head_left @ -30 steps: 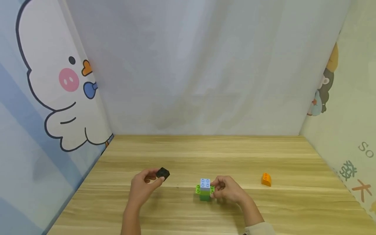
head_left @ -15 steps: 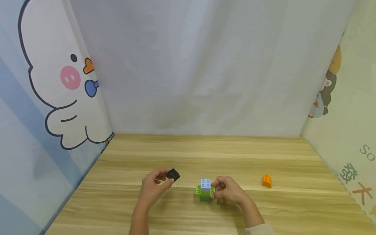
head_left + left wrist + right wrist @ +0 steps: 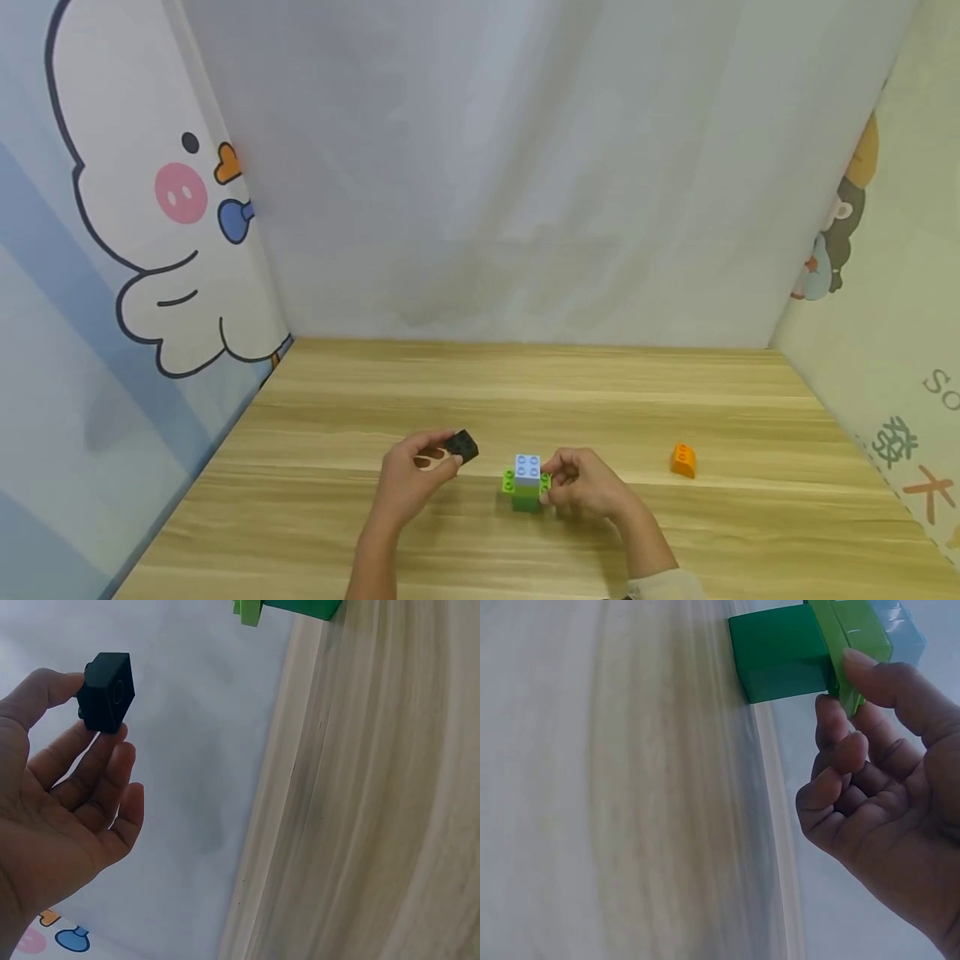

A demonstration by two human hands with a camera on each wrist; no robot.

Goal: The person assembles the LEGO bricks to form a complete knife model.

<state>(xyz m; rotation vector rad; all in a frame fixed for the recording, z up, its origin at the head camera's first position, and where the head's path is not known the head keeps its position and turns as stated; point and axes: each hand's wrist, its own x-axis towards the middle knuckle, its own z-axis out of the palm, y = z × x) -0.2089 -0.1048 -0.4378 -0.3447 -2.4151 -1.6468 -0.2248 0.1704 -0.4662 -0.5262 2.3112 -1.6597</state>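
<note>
A small black toy building brick (image 3: 462,447) is pinched between the thumb and fingers of my left hand (image 3: 412,481), held above the table. In the left wrist view the black brick (image 3: 107,693) is tilted, its studs toward the thumb. My right hand (image 3: 588,483) grips the right side of a block stack. That stack has a dark green brick (image 3: 780,654) at the bottom, a light green piece (image 3: 862,631) with studded sides sticking out, and a pale blue brick (image 3: 527,469) on top. The black brick is left of the stack and apart from it.
An orange curved brick (image 3: 683,460) lies on the wooden table (image 3: 480,392), to the right of the stack. A pale cloth (image 3: 480,208) hangs behind the table, and printed cloths flank both sides.
My left hand has moved to the right with the black brick, closer to the stack. My right hand keeps its grip on the stack, which stays in place.
</note>
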